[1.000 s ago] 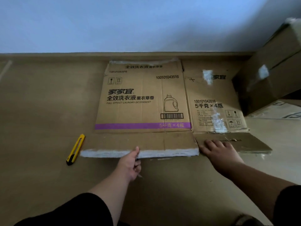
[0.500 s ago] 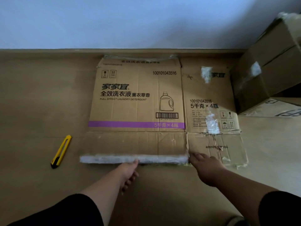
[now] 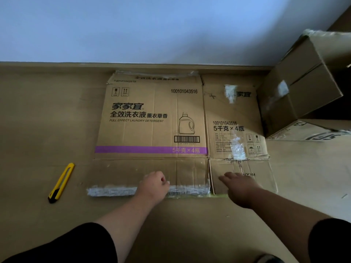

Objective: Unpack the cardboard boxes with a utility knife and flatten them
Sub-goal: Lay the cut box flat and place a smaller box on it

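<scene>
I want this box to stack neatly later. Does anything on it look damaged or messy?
Yes. The flattened detergent box carries leftover clear tape: a crinkled strip along its near flap edge and torn patches on the right panel. Both hands, left and right, press the near flaps.

the flattened box (image 3: 152, 118) lay on the floor (image 3: 47, 120) against the wall (image 3: 152, 25). the knife (image 3: 61, 183) lay on the floor left of it, apart. the left hand (image 3: 153, 184) rested on the box's near left flap (image 3: 121, 171), the right hand (image 3: 240, 184) on the near right flap (image 3: 266, 177). more boxes (image 3: 303, 82) stood stacked to the right, beside the flattened one.
</scene>
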The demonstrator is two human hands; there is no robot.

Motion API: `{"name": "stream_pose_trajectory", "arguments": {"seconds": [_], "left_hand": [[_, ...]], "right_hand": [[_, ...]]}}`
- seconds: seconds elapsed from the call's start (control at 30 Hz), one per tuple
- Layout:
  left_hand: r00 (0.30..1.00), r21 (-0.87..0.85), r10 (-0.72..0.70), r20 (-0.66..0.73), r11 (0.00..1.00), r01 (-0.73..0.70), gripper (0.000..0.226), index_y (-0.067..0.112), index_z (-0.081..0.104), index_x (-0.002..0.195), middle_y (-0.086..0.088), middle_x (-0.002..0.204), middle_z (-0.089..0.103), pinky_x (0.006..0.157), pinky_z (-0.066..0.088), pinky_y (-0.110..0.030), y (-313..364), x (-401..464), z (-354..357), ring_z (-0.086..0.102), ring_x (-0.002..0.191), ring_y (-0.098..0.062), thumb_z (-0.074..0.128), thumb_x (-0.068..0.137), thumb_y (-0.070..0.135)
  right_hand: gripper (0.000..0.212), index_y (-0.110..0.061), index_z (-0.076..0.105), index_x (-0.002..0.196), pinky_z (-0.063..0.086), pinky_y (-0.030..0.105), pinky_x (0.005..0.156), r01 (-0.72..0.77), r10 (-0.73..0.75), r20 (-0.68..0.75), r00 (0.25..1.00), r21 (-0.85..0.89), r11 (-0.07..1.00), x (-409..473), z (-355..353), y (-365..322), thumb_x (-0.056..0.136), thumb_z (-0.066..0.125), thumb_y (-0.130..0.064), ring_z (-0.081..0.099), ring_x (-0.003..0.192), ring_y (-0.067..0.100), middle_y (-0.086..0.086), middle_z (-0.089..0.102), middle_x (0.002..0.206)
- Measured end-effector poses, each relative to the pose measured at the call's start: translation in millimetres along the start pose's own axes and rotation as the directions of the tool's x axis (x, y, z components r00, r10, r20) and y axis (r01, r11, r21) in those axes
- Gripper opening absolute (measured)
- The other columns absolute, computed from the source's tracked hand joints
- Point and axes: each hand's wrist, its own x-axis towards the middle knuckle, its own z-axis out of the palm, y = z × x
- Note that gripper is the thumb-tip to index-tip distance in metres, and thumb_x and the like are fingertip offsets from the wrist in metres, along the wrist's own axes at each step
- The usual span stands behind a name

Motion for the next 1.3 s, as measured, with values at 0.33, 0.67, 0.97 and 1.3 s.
{"name": "stream_pose_trajectory", "arguments": {"seconds": [0.33, 0.67, 0.97, 1.3], "left_hand": [[0.971, 0.071, 0.238, -0.019, 0.969, -0.236, 0.016, 0.027, 0.056, 0.094, 0.004, 0.085, 0.061, 0.066, 0.052, -0.033, 113.2, 33.0, -59.6, 0.060, 0.073, -0.013, 0.051, 0.096, 0.041], [0.932, 0.140, 0.361, 0.027, 0.922, -0.362, 0.013, 0.029, 0.057, 0.083, 0.007, 0.082, 0.062, 0.072, 0.055, -0.030, 184.9, 37.0, -66.5, 0.059, 0.076, -0.008, 0.054, 0.095, 0.034], [0.950, 0.159, 0.305, 0.063, 0.937, -0.311, 0.009, 0.027, 0.058, 0.089, 0.006, 0.086, 0.061, 0.073, 0.055, -0.028, 177.2, 42.5, -63.9, 0.059, 0.079, -0.009, 0.052, 0.096, 0.028], [0.959, 0.106, 0.278, 0.045, 0.954, -0.282, 0.009, 0.023, 0.059, 0.092, 0.006, 0.090, 0.059, 0.064, 0.045, -0.017, 162.1, 35.6, -75.0, 0.056, 0.081, -0.006, 0.053, 0.097, 0.028]], "right_hand": [[0.055, -0.030, 0.035, 0.148, 0.034, 0.040, 0.111, -0.181, 0.202, -0.570, 0.797, 0.093, 0.979, -49.5, -151.3, 82.7, 0.095, 0.046, -0.027, 0.037, 0.139, 0.020, -0.003, 0.039, 0.152], [0.033, -0.019, 0.056, 0.123, 0.043, 0.041, 0.098, -0.559, 0.664, -0.437, 0.607, 0.360, 0.747, -75.2, -135.1, 160.6, 0.092, 0.046, -0.027, 0.052, 0.117, 0.025, 0.006, 0.056, 0.125], [0.062, -0.021, 0.031, 0.150, 0.037, 0.050, 0.106, -0.675, 0.732, -0.200, 0.652, 0.288, 0.679, -46.3, -98.3, 186.9, 0.091, 0.048, -0.017, 0.036, 0.139, 0.030, 0.007, 0.037, 0.153], [0.058, -0.020, 0.033, 0.149, 0.026, 0.057, 0.114, -0.624, 0.737, -0.118, 0.665, 0.455, 0.636, -20.1, -101.4, 201.6, 0.093, 0.046, -0.022, 0.019, 0.149, 0.031, 0.007, 0.032, 0.156]]}}
